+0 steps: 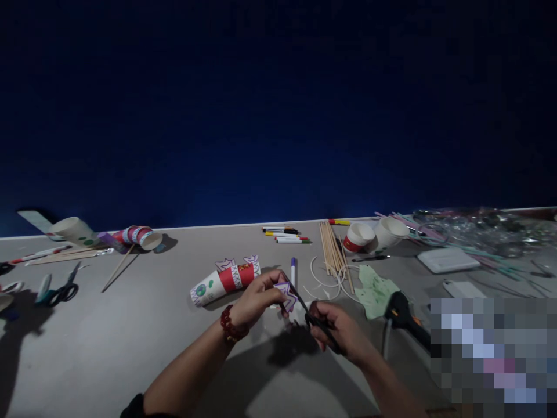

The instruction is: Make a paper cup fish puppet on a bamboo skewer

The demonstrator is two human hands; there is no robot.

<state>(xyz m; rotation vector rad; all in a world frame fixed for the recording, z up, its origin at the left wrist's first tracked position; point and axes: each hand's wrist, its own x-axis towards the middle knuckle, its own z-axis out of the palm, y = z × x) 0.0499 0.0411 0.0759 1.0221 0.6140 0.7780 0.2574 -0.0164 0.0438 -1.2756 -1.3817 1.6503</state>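
Purple-lined paper cutout point(285, 296) was pinched in the left hand point(257, 299), dark scissors point(303, 305) gripped by the right hand point(343, 327), well in from the table's point(108, 342) back edge. Beside them lay joined paper cups point(228, 282), their gold print point(245, 270) illegible.

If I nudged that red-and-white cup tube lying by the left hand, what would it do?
The tube would probably roll, being round and on its side, though its raised fins might stop it. It looks to be paper, so it is likely light for its size. The fins look thin and may bend easily.
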